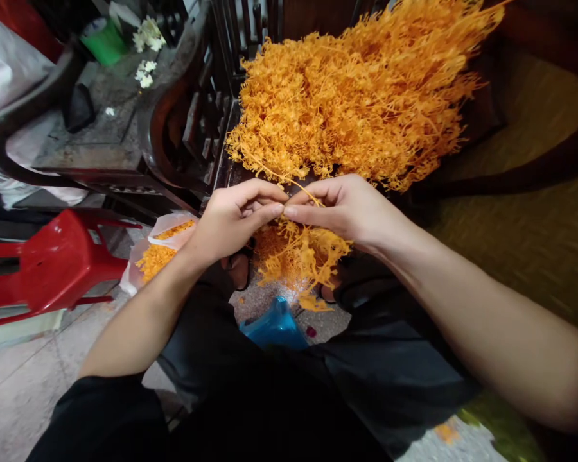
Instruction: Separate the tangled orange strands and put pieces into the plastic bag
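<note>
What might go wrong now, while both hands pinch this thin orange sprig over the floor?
1. The left hand and right hand pinch one thin orange branching sprig; it may snap.
2. Loose bits could fall past the clear plastic bag of orange pieces onto the speckled floor.
3. The big orange pile behind could snag.

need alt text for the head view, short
Two hands, left and right, meet fingertip to fingertip, pinching an orange sprig over the lap. A big orange bunch lies on a dark wooden chair ahead; a red stool stands at left.
</note>
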A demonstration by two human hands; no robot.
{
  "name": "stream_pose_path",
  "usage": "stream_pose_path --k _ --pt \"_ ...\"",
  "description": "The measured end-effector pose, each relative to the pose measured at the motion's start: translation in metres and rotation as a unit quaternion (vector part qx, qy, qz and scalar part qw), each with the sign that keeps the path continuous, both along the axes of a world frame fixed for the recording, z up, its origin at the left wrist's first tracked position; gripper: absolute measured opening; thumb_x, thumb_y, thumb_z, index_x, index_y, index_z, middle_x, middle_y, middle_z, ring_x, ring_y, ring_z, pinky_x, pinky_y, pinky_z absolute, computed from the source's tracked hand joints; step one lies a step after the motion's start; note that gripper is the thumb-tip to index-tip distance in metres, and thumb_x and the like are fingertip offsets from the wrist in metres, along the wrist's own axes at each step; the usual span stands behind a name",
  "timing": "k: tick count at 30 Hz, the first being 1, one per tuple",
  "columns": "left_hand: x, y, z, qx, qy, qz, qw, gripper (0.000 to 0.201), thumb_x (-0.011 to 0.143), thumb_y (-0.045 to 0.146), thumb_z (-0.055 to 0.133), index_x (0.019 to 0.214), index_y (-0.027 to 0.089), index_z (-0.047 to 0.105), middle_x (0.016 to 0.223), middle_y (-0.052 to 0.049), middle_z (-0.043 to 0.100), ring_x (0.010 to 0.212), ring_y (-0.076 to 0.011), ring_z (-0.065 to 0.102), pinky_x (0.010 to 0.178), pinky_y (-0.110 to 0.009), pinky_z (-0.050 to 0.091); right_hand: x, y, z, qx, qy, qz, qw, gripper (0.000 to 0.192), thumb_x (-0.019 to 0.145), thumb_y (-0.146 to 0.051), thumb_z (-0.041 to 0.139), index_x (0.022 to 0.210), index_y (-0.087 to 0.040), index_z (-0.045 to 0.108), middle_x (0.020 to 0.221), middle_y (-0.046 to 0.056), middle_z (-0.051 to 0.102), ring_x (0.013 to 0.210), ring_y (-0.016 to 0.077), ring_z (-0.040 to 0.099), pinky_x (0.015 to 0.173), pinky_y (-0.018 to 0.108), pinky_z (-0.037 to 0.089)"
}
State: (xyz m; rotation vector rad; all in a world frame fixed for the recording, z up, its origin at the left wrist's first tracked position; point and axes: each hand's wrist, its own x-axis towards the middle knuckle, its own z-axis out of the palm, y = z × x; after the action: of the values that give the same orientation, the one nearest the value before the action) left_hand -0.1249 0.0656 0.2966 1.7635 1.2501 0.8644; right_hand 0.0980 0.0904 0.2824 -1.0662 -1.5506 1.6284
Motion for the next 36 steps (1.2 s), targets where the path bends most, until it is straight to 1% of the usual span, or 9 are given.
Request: stream_pose_path --k 6,10,16,19,22,25,28,32,36 --pt "0.010 -0.007 0.009 -0.109 -0.073 -0.024 0.991 0.038 0.090 0.052 0.080 0.112 0.022 0.070 0.093 -0.005 0.075 0.084 -0.0174 0.075 0.070 -0.027 0.060 -0.002 -0.007 0.005 0.044 0.023 -0.060 0.997 0.046 0.071 -0.060 0.094 0.079 -0.018 0.079 0.065 0.000 0.062 0.060 0.0117 0.049 0.054 0.028 0.031" --pt "0.014 -0.006 0.006 -0.122 -0.086 -0.014 0.989 0.041 0.083 0.045 0.087 0.111 0.022 0.068 0.089 -0.004 0.075 0.073 -0.0139 0.072 0.060 -0.024 0.057 -0.003 -0.007 0.003 0.029 0.033 -0.083 0.996 0.047 0.070 -0.061 0.094 0.078 -0.018 0.076 0.064 0.000 0.062 0.056 0.0101 0.045 0.051 0.027 0.029" --pt "0.020 -0.009 0.001 -0.096 -0.077 0.017 0.992 0.026 0.087 0.043 0.084 0.088 0.019 0.075 0.066 -0.002 0.070 0.055 -0.0133 0.067 0.050 -0.025 0.053 0.002 -0.005 -0.001 -0.033 -0.012 0.093 0.995 0.046 0.073 -0.062 0.091 0.072 -0.019 0.074 0.054 -0.005 0.051 0.048 0.0075 0.036 0.046 0.026 0.021" --pt "0.010 -0.004 0.004 -0.080 -0.070 0.017 0.994 0.022 0.083 0.037 0.088 0.083 0.018 0.077 0.062 -0.001 0.069 0.052 -0.0122 0.065 0.049 -0.023 0.052 0.010 -0.009 0.002 -0.027 -0.065 0.121 0.990 0.053 0.079 -0.063 0.085 0.060 -0.018 0.065 0.050 -0.005 0.043 0.046 0.0064 0.031 0.046 0.027 0.017" --pt "-0.015 0.011 0.010 -0.014 -0.124 0.124 0.984 0.024 0.077 0.030 0.093 0.076 0.018 0.072 0.061 0.002 0.067 0.047 -0.0073 0.059 0.046 -0.018 0.049 0.024 -0.013 0.006 -0.032 -0.109 0.095 0.989 0.055 0.079 -0.061 0.087 0.057 -0.018 0.060 0.048 -0.005 0.041 0.044 0.0059 0.030 0.045 0.028 0.016" --pt "-0.037 0.020 0.016 0.010 -0.229 0.215 0.949 0.030 0.081 0.034 0.092 0.077 0.020 0.065 0.064 0.004 0.065 0.048 -0.0047 0.056 0.048 -0.016 0.051 0.039 -0.012 0.008 -0.055 -0.058 0.005 0.997 0.053 0.077 -0.064 0.088 0.061 -0.019 0.064 0.052 -0.003 0.049 0.045 0.0070 0.036 0.045 0.028 0.020" --pt "-0.036 0.014 0.018 -0.073 -0.269 0.185 0.942 0.031 0.085 0.040 0.088 0.087 0.020 0.064 0.081 0.000 0.073 0.063 -0.0087 0.070 0.056 -0.017 0.059 0.045 -0.007 0.006 -0.059 0.017 -0.073 0.995 0.052 0.071 -0.067 0.091 0.069 -0.020 0.069 0.064 0.002 0.064 0.052 0.0110 0.049 0.048 0.028 0.032" --pt "-0.022 0.005 0.023 -0.167 -0.303 0.130 0.929 0.028 0.086 0.029 0.087 0.088 0.017 0.062 0.117 -0.009 0.077 0.085 -0.0128 0.076 0.060 -0.016 0.060 0.041 -0.003 0.004 -0.011 0.036 -0.083 0.996 0.043 0.072 -0.061 0.092 0.081 -0.021 0.079 0.078 0.007 0.074 0.066 0.0169 0.062 0.058 0.031 0.045" --pt "-0.019 0.005 0.038 -0.215 -0.357 0.111 0.902 0.022 0.079 0.009 0.082 0.085 0.017 0.062 0.097 -0.004 0.073 0.064 -0.0051 0.061 0.044 -0.010 0.040 0.034 -0.006 0.003 0.052 -0.019 -0.089 0.994 0.034 0.077 -0.050 0.090 0.095 -0.021 0.084 0.090 0.007 0.079 0.078 0.0208 0.069 0.070 0.036 0.052"
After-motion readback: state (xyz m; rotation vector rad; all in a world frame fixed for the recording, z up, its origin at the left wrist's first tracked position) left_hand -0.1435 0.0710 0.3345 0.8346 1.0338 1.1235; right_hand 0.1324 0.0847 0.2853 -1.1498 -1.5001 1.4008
